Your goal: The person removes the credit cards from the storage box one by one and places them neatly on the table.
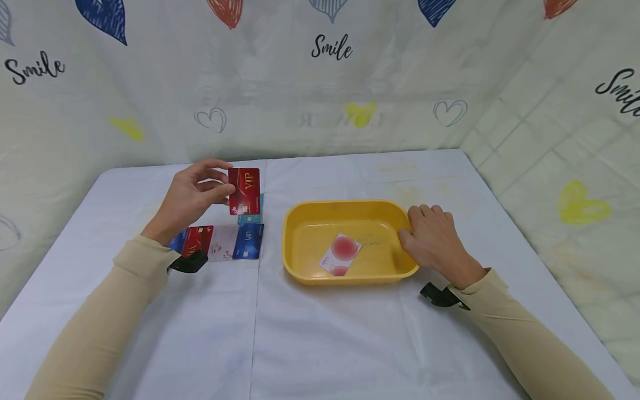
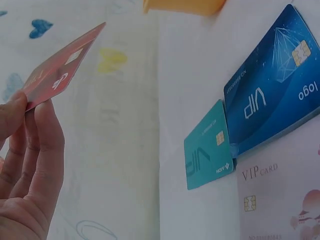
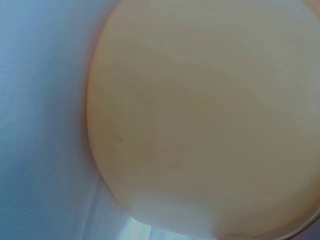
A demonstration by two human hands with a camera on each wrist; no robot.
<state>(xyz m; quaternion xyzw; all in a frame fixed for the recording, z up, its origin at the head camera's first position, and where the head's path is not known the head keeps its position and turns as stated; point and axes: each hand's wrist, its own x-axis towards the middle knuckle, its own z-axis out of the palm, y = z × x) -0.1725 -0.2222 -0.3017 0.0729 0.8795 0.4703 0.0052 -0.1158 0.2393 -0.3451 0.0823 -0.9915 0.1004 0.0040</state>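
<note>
My left hand (image 1: 197, 186) pinches a red VIP card (image 1: 245, 194) by its edge, thumb on one face and fingers behind. In the left wrist view that card (image 2: 65, 70) is tilted, held up away from the table. Below it lie a teal VIP card (image 2: 207, 150), a blue VIP card (image 1: 248, 241), a pale pink VIP card (image 1: 222, 243) and another red card (image 1: 198, 239). My right hand (image 1: 435, 236) grips the right rim of a yellow tray (image 1: 305, 239); the tray's wall (image 3: 200, 110) fills most of the right wrist view. A white card with pink circles (image 1: 344, 250) lies in the tray.
A white cloth (image 1: 320, 339) covers the table, with a fold line running left of the tray. Another blue card (image 1: 177, 242) shows partly behind the left wrist. A printed curtain (image 1: 280, 83) hangs behind the table and along its sides.
</note>
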